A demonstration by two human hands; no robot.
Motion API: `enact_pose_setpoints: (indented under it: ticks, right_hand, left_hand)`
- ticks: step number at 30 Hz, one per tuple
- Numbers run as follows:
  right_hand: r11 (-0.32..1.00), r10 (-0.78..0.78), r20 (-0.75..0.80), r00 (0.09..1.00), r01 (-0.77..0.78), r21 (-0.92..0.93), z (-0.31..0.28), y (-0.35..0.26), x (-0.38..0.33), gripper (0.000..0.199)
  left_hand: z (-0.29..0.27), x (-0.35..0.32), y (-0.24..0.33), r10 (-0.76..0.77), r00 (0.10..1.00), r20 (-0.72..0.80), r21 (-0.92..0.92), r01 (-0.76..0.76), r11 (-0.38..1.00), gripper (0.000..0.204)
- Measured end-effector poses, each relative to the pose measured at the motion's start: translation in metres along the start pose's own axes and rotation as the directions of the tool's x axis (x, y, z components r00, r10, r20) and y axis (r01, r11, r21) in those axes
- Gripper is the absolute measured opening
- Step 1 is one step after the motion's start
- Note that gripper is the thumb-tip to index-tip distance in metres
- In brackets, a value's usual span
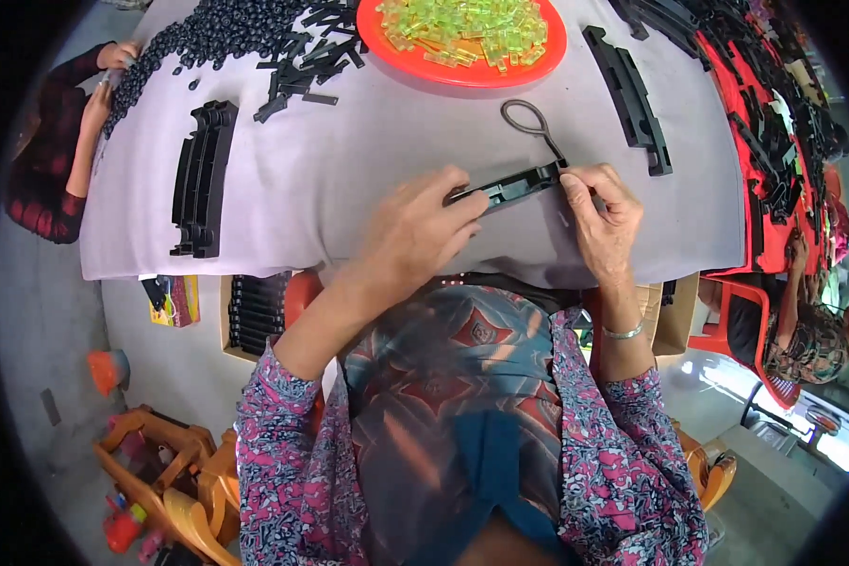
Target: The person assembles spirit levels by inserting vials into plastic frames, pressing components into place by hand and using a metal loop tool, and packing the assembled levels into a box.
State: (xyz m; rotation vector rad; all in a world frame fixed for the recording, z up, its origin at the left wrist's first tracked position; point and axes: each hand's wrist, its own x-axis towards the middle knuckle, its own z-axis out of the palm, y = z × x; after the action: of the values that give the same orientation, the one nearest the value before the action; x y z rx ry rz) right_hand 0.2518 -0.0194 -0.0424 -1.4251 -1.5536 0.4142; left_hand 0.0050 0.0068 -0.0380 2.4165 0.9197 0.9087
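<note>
Left hand [415, 226] pinches left end of long black plastic strip [507, 186], thumb and fingers pressed together on it. Right hand [602, 219] pinches right end, near wire loop tool [530, 121]. Strip lies between both hands, just above grey table [349, 179] near edge. Long axis runs left-right, right end tilted slightly away. Both hands equally near. Orange plate [538, 61] with yellow-green pieces lies further away.
</note>
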Motion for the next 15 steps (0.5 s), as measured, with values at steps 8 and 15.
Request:
enact_pose_setpoints:
  ticks: [8,15]
  right_hand:
    - [0.999,0.010,-0.040,0.999,-0.009,0.036,0.007,0.002,-0.002,0.007]
    - [0.988,-0.102,-0.036,0.994,0.097,-0.117,0.010,0.000,-0.002,0.010]
  left_hand:
    - [0.008,0.006,0.009,-0.072,0.995,0.069,0.031,0.070,0.997,0.025]
    - [0.014,0.003,0.010,-0.047,0.999,-0.011,0.056,0.047,0.997,0.031]
